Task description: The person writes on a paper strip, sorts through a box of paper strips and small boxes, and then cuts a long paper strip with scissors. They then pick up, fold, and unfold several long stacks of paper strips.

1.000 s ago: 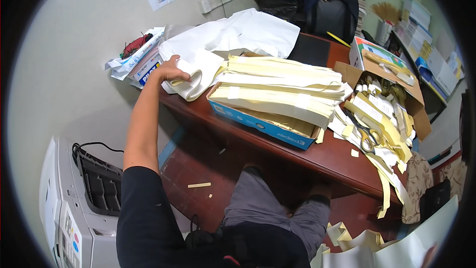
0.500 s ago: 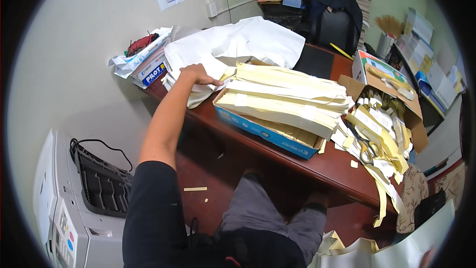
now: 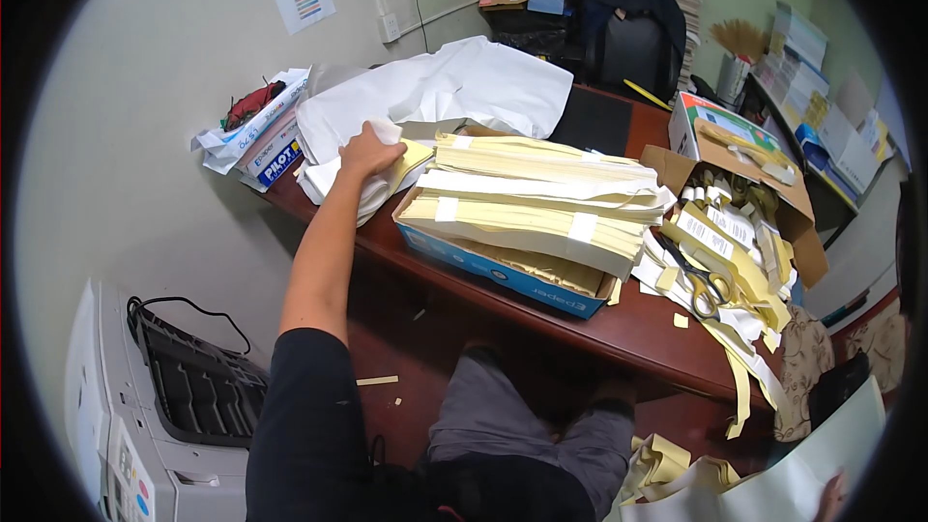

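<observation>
My left hand (image 3: 368, 151) reaches across the brown desk (image 3: 619, 324) and grips the edge of a folded pile of white paper sheets (image 3: 354, 186) at the desk's left corner. Right of it stands a blue cardboard box (image 3: 483, 266) stacked high with taped bundles of yellow paper (image 3: 536, 198). Only the fingertips of my right hand (image 3: 827, 501) show at the bottom right edge, against a large white sheet (image 3: 822, 464). Whether they grip it cannot be told.
A big crumpled white sheet (image 3: 454, 87) covers the desk's back. Scissors (image 3: 704, 280) lie among yellow strips beside an open brown carton (image 3: 764, 188). Packets (image 3: 256, 130) sit at the far left corner. A printer (image 3: 145, 396) stands on the floor at left, an office chair (image 3: 628, 39) behind.
My left hand moved from the far left of the white pile towards the box, then closed on the edge of the white sheets. The view shifted slightly.
</observation>
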A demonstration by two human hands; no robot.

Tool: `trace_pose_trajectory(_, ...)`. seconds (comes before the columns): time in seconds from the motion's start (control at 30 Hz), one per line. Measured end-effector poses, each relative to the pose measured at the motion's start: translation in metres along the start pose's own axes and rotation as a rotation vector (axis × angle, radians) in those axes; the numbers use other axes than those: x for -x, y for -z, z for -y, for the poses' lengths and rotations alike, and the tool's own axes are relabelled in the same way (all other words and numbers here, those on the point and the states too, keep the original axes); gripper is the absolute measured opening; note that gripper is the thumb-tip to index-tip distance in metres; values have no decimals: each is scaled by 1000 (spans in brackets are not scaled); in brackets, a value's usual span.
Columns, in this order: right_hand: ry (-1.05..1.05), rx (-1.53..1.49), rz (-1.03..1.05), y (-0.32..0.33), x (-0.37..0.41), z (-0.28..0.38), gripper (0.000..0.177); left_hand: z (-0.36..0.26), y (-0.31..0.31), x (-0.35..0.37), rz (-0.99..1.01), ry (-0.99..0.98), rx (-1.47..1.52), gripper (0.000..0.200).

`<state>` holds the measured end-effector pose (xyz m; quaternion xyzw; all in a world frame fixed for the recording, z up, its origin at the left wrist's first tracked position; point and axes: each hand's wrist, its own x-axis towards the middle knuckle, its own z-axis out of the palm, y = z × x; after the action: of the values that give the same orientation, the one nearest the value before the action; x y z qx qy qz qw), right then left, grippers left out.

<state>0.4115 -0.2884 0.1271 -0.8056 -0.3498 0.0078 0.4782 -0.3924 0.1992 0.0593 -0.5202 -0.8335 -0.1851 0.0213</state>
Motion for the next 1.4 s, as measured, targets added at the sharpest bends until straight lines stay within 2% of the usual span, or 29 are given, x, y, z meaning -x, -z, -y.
trace_pose_trajectory(0.07, -7, -10, -3, 2, -5, -14, 34, 3, 11, 11, -19, -35, -19, 75)
trace_pose_trajectory(0.13, 31, 194, 3, 2, -14, -21, 33, 1, 14, 24, -112, -103, -137, 52)
trace_pose_trajectory(0.17, 51, 296, 8, 2, -16, -23, 33, 0, 14, 30, -94, -94, -180, 52)
trace_pose_trajectory(0.27, 136, -135, 62, -8, -5, -22, 39, -8, 19, 44, -4, -78, -281, 58)
trace_pose_trajectory(0.4, -22, 169, -34, -13, -5, -15, 37, -12, 12, 43, 24, 3, -260, 72)
trace_pose_trajectory(0.47, -117, 258, -64, -16, 6, 3, 36, -22, 17, 50, 37, 6, -282, 72)
trace_pose_trajectory(0.57, 153, -125, 182, 1, -6, -28, 33, -27, 13, 52, 24, 8, -307, 72)
trace_pose_trajectory(0.67, 96, -127, 176, 3, -7, -24, 30, -29, 8, 47, 36, 31, -252, 71)
trace_pose_trajectory(0.77, 181, -26, 70, -14, 8, 1, 25, -22, 7, 46, 72, 37, -195, 69)
trace_pose_trajectory(0.9, 159, -112, 68, -19, 9, -3, 29, -14, 12, 40, 143, 34, -108, 64)
trace_pose_trajectory(1.0, 133, -97, 56, -25, 16, 5, 31, -4, 0, 35, 0, -9, -151, 60)
trace_pose_trajectory(1.1, 58, -49, 47, -27, 19, 17, 30, 6, -2, 28, 11, -107, -214, 63)
trace_pose_trajectory(1.2, 62, -70, 47, -24, 17, 13, 28, -1, -1, 40, -88, -158, -246, 78)
trace_pose_trajectory(1.3, 83, -178, 87, -20, 12, 3, 28, -18, 0, 54, -74, -117, -275, 95)
trace_pose_trajectory(1.4, 97, -231, 97, -20, 19, 11, 27, -16, -9, 51, -96, -148, -292, 101)
